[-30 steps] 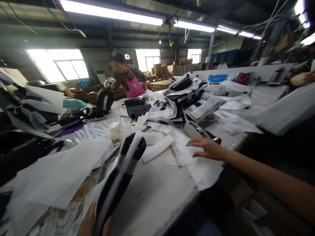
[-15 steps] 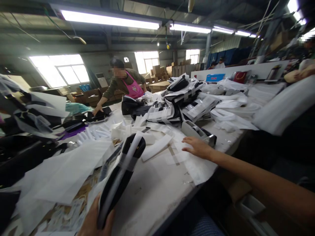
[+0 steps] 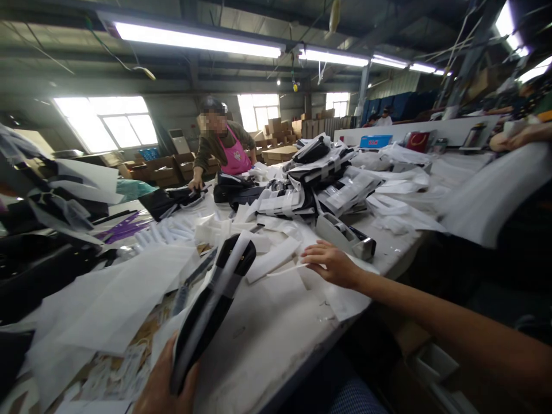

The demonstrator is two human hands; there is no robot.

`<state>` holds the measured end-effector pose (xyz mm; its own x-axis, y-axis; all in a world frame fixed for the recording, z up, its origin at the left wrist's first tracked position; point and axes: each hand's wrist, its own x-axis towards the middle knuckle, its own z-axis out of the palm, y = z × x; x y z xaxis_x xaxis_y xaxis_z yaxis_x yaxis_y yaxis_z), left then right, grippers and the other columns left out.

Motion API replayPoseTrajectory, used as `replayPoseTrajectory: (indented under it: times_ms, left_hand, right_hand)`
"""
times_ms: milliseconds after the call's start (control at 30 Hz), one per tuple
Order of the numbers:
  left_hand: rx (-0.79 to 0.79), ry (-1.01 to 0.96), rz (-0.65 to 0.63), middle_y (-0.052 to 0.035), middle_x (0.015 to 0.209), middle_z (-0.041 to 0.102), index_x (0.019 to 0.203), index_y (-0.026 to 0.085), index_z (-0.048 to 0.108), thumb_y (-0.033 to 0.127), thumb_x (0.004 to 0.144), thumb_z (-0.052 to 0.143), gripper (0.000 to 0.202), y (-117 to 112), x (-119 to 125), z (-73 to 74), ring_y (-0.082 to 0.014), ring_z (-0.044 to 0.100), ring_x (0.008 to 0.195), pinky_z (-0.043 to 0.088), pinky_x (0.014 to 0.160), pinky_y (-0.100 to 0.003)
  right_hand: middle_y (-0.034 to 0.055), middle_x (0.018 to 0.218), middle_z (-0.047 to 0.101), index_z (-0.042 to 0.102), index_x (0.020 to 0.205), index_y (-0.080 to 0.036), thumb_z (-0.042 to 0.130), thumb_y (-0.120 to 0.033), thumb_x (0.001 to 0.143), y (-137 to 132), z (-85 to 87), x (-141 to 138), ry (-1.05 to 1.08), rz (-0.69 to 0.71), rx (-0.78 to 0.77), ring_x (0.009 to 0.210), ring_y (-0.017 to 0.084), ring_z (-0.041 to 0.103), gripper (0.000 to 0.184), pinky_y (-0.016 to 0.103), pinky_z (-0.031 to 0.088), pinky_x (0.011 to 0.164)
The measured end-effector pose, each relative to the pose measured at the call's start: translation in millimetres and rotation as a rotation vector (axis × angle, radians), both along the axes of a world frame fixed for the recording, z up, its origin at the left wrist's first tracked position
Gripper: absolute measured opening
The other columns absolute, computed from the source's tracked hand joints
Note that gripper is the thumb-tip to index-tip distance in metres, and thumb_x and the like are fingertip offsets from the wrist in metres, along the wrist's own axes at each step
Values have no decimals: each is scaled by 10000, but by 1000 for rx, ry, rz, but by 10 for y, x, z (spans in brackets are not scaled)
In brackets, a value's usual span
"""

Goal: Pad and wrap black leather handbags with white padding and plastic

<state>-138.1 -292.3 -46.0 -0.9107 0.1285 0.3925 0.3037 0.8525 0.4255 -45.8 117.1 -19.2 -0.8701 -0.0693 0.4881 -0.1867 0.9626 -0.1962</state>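
My left hand (image 3: 166, 379) is closed around the lower end of a black handbag (image 3: 215, 299), which I see edge-on and tilted up over the table. A white foam strip (image 3: 226, 276) runs along the bag's side, with clear tape across it. My right hand (image 3: 330, 261) reaches in with its fingers stretched out, low over thin white foam sheets (image 3: 280, 287). Whether its fingertips touch a sheet I cannot tell. Just beyond that hand stands a grey tape dispenser (image 3: 338, 230).
Wrapped black bags (image 3: 321, 167) are heaped mid-table. Large white sheets (image 3: 116, 299) and small clear plastic pieces (image 3: 112, 374) lie at left. Across the table, a co-worker in a pink apron (image 3: 235, 152) handles a black bag (image 3: 168, 198). At right, another person's hand holds a white sheet (image 3: 495, 190).
My right hand has moved left across the foam sheets, away from the tape dispenser. My left hand keeps the handbag in place. The co-worker's hand and black bag have shifted.
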Motion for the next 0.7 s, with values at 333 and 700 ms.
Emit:
replayPoseTrajectory:
  times_ms: [333,700]
  left_hand:
    - [-147,-39,114,-104,1249,686,1447,262,464,538,961,422,560,36,80,-6,-289,716,924,545,695,-342]
    - [-154,66,112,-93,1237,692,1438,248,473,491,956,481,540,38,111,-23,-300,715,899,510,631,-341]
  right_hand:
    - [18,1060,765,667,1091,-231,416,-52,939,-706,-311,75,148,444,-19,1093,147,675,344,450,210,1206]
    - [78,1294,668,505,1395,-290,606,-253,910,-1234,-541,606,37,329,-323,1250,237,589,496,489,362,1167]
